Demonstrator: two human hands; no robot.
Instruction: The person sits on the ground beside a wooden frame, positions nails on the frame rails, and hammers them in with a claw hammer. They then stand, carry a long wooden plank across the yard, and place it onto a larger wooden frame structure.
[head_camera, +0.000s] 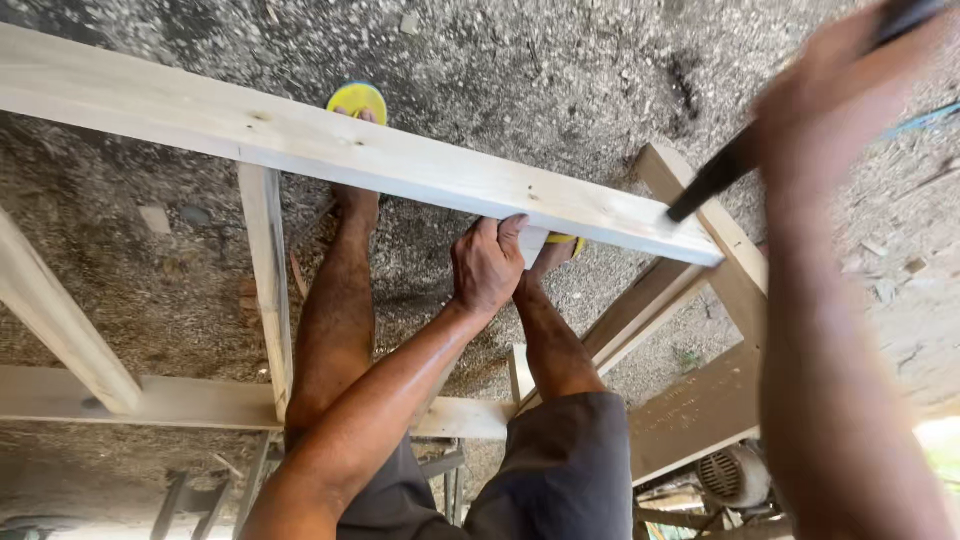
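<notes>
Blurred right hand (835, 95), dark tool (712, 180) partly cut off; left hand (487, 265) on plank (330, 145)

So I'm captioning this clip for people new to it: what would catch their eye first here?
First, the long pale wooden plank running across the frame, with the left hand gripping its lower edge near the middle. Next, the blurred right hand raised at upper right, holding a dark tool whose tip meets the plank's right end. Below, a yellow flip-flop shows on the gravel ground.

Rough gravel ground (560, 70) w/ wood chips, daylight, motor housing (735, 475) at btm right
</notes>
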